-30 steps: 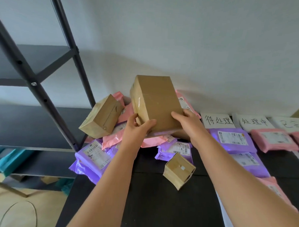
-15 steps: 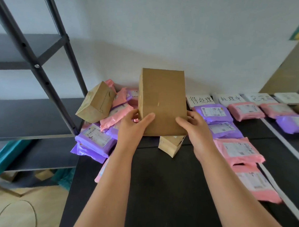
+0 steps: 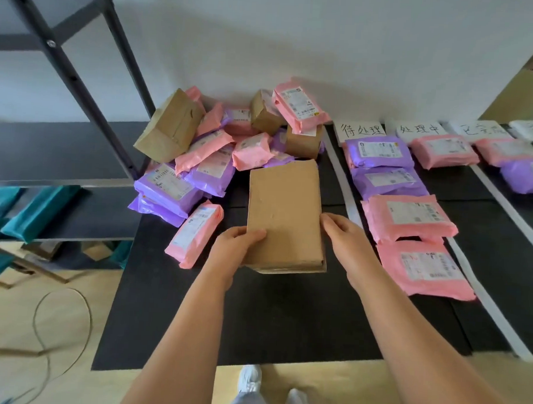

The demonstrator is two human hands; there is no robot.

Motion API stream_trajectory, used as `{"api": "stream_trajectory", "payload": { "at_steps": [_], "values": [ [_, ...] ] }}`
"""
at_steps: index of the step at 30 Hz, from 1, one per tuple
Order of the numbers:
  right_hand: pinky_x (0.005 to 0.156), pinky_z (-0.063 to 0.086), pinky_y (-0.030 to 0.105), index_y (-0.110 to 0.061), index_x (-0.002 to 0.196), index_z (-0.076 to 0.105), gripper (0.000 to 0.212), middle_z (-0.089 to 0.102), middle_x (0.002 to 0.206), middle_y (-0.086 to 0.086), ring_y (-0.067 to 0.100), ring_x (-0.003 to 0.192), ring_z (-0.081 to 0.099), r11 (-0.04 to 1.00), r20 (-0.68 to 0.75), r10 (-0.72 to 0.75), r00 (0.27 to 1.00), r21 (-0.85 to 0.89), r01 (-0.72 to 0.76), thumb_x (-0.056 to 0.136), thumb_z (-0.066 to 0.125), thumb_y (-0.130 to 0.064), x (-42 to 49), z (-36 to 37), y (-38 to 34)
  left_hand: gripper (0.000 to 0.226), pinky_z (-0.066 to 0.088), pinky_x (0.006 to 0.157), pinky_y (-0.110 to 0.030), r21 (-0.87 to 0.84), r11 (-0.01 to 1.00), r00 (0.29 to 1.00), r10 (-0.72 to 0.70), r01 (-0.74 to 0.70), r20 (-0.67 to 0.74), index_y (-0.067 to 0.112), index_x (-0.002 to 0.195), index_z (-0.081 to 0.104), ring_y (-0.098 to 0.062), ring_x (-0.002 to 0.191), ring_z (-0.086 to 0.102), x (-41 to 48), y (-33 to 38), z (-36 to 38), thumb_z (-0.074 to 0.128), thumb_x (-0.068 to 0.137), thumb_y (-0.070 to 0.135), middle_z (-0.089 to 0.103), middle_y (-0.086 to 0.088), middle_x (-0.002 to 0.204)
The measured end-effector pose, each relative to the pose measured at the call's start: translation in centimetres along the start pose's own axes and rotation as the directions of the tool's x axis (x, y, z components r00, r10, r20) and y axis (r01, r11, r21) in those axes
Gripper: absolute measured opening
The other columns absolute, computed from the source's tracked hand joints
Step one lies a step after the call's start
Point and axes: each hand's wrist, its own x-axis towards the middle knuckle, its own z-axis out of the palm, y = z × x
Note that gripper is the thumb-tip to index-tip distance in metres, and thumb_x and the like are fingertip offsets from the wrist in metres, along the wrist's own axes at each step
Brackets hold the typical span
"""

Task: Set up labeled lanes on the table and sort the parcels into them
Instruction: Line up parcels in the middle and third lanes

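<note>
A person holds a flat brown cardboard box [image 3: 284, 215] between both hands over a black table [image 3: 254, 323]. The left hand [image 3: 236, 246] grips the box's near left corner, thumb laid across the top face and fingers tucked out of sight beneath. The right hand [image 3: 344, 235] clasps its right edge with fingers curled against the side. Whether the box's underside touches the table cannot be told. Just left of the left hand, a pink mailer [image 3: 195, 234] lies at an angle. Beyond both hands, against the wall, sits a loose pile of parcels [image 3: 231, 145] of pink and purple mailers and small brown boxes. Just right of the right hand, a white tape strip [image 3: 342, 180] runs away from the person. Past it, two purple mailers [image 3: 380, 152] and two pink mailers [image 3: 408, 217] lie in a row, headed by the first of several handwritten paper labels [image 3: 361, 131] set along the wall. More mailers lie under the labels further right. A dark metal shelf [image 3: 66, 71] stands well off to the left of the left hand.
</note>
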Motion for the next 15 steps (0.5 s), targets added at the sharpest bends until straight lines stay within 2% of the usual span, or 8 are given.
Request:
{"api": "stream_trajectory", "payload": {
  "at_steps": [2, 4, 7, 10, 12, 15],
  "values": [
    [0.070, 0.039, 0.014, -0.025, 0.127, 0.060, 0.031, 0.060, 0.110, -0.013, 0.001, 0.099, 0.056, 1.000, 0.026, 0.022, 0.999, 0.003, -0.022, 0.100, 0.052, -0.039, -0.7, -0.5, 1.4, 0.044, 0.050, 0.100, -0.044, 0.009, 0.998, 0.998, -0.057, 0.057, -0.037, 0.025, 0.118, 0.064, -0.018, 0.110, 0.060, -0.2, -1.7, 1.2, 0.076, 0.079, 0.041, 0.065, 0.003, 0.120],
    [0.072, 0.042, 0.016, -0.025, 0.129, 0.058, 0.036, 0.061, 0.117, -0.009, 0.006, 0.105, 0.058, 0.999, 0.057, 0.051, 0.997, -0.010, -0.050, 0.097, 0.057, -0.041, -1.3, -0.7, 2.8, 0.049, 0.049, 0.100, -0.041, 0.035, 0.993, 0.991, -0.113, 0.115, -0.067, 0.024, 0.127, 0.057, -0.018, 0.113, 0.055, -0.3, -3.2, 2.2, 0.073, 0.083, 0.039, 0.059, 0.003, 0.124],
    [0.074, 0.045, 0.020, -0.026, 0.137, 0.054, 0.039, 0.059, 0.121, -0.004, 0.010, 0.106, 0.056, 0.993, 0.103, 0.063, 0.993, -0.104, -0.052, 0.099, 0.057, -0.034, -1.8, -0.7, 4.4, 0.057, 0.043, 0.091, -0.034, 0.085, 0.977, 0.979, -0.189, 0.196, -0.078, 0.020, 0.134, 0.045, -0.018, 0.111, 0.049, -0.5, -5.1, 3.8, 0.069, 0.087, 0.040, 0.053, 0.001, 0.128],
    [0.098, 0.050, 0.035, -0.025, 0.144, 0.049, 0.044, 0.053, 0.135, -0.001, 0.015, 0.115, 0.054, 0.976, 0.083, 0.069, 0.994, -0.213, -0.050, 0.100, 0.055, -0.027, -2.0, -0.5, 5.8, 0.073, 0.043, 0.097, -0.037, 0.115, 0.953, 0.959, -0.277, 0.282, -0.053, 0.016, 0.140, 0.042, -0.023, 0.115, 0.051, -0.3, -6.7, 5.1, 0.069, 0.082, 0.051, 0.053, -0.003, 0.133],
    [0.102, 0.045, 0.031, -0.025, 0.146, 0.047, 0.046, 0.050, 0.141, 0.000, 0.016, 0.121, 0.053, 0.956, 0.085, 0.060, 0.995, -0.290, -0.032, 0.100, 0.055, -0.025, -2.0, -0.1, 6.6, 0.075, 0.043, 0.100, -0.039, 0.127, 0.941, 0.949, -0.314, 0.315, -0.025, 0.015, 0.140, 0.045, -0.026, 0.119, 0.053, 0.0, -7.3, 5.7, 0.066, 0.081, 0.056, 0.055, -0.005, 0.134],
    [0.101, 0.046, 0.029, -0.025, 0.146, 0.047, 0.047, 0.047, 0.144, 0.000, 0.017, 0.125, 0.052, 0.924, 0.085, 0.032, 0.996, -0.383, 0.003, 0.100, 0.056, -0.027, -1.8, 0.6, 7.3, 0.062, 0.039, 0.096, -0.035, 0.155, 0.936, 0.947, -0.321, 0.317, -0.003, 0.015, 0.142, 0.044, -0.026, 0.124, 0.050, 0.3, -7.6, 6.0, 0.056, 0.093, 0.050, 0.051, -0.005, 0.139]
  ]
}}
